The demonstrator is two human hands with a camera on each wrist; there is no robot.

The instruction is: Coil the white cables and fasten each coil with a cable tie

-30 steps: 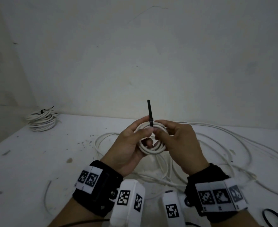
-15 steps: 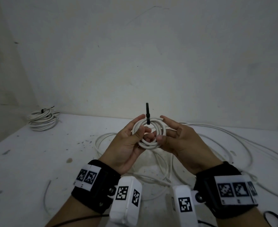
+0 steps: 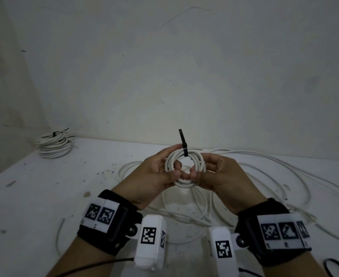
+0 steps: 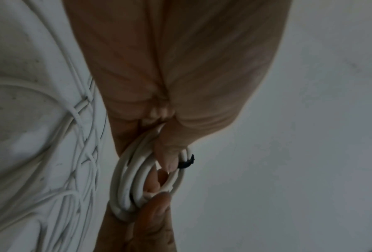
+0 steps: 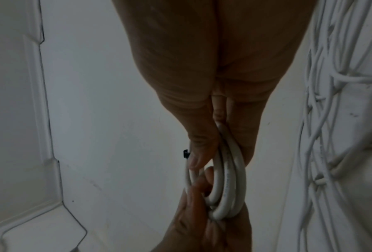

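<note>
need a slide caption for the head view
Left hand and right hand hold a small white cable coil bound by a black cable tie, above loose cables.

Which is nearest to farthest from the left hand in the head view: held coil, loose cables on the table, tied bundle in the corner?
1. Held coil: gripped by the left hand, cable tie on top.
2. Loose cables: on the table under and right of the hands.
3. Tied bundle: far left corner by the wall.
</note>
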